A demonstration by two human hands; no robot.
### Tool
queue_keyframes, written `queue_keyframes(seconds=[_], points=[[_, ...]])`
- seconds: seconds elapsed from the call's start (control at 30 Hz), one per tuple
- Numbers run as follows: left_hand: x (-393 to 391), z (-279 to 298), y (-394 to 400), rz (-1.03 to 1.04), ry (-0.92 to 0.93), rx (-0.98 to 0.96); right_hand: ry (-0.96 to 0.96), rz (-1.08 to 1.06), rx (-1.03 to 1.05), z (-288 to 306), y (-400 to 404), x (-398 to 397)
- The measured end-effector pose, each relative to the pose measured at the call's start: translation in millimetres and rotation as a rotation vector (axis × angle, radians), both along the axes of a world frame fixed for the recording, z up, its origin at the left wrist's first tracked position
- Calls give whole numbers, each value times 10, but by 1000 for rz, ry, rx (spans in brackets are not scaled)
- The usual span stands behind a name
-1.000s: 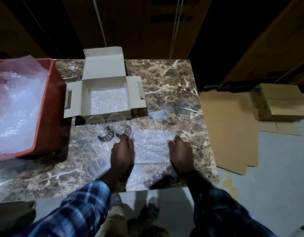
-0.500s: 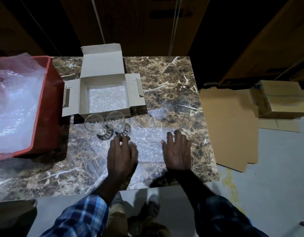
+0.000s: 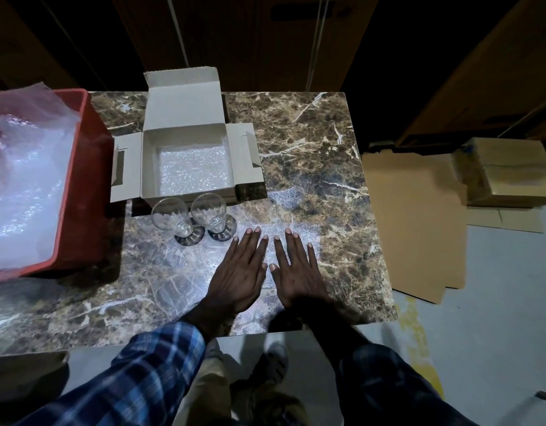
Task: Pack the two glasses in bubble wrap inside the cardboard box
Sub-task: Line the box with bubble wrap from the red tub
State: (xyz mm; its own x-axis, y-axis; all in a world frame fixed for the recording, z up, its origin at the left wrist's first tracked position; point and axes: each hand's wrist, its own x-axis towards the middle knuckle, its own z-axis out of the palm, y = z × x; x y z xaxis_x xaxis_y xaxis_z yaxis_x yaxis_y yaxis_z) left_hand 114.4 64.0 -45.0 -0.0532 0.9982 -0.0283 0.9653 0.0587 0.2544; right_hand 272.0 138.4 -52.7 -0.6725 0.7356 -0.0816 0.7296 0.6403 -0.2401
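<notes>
Left hand: left hand (image 3: 238, 273) is lying flat, palm down, fingers straight and slightly spread, pressing on the bubble wrap sheet (image 3: 267, 250) on the counter (image 3: 311, 142).
Right hand: right hand (image 3: 296, 272) is lying flat beside it, fingers straight, thumbs nearly touching, pressing the same sheet.
Bubble wrap sheet: clear and dimpled, it is spreading flat under both hands, reaching past the fingertips and toward the near counter edge.
Glasses: two glasses (image 3: 192, 218) are standing upright side by side, just beyond and to the left of the left hand's fingertips; clear round bowls, dark round bases.
Cardboard box: cardboard box (image 3: 185, 133), pale and square, is sitting open just behind the glasses, flaps folded out, with bubble wrap lining its floor.
Counter: brown marble-patterned, glossy, white-veined.
Red bin: red bin (image 3: 78, 179) is sitting at the left, holding loose bubble wrap.
</notes>
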Motion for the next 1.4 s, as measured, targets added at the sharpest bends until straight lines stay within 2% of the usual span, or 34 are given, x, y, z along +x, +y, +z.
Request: queue_keyframes(seconds=[0.37,0.53,0.6,0.73,0.8,0.93,1.03,1.17,1.4], points=[[-118,38,-77,115,-9,-50,98,-244,240,-21,-45,322],[-104,54,-177,41,13,-38,115,-104,260,8,-56,225],[-120,43,-206,70,18,-54,122,-46,233,-20,-85,231],[-237,57,-324,102,36,-95,132,-149,192,-54,-95,393],[-296,110,-415,74,27,-57,159,-171,162,-17,-84,484],[-200,192,-492,-99,-8,107,254,52,243,10,-168,602],[-62,107,-451,-187,-33,172,309,117,247,-5,-215,557],[27,16,-393,-190,-16,182,344,147,291,-15,-175,500],[51,41,-347,-178,18,232,407,148,189,130,-123,403]])
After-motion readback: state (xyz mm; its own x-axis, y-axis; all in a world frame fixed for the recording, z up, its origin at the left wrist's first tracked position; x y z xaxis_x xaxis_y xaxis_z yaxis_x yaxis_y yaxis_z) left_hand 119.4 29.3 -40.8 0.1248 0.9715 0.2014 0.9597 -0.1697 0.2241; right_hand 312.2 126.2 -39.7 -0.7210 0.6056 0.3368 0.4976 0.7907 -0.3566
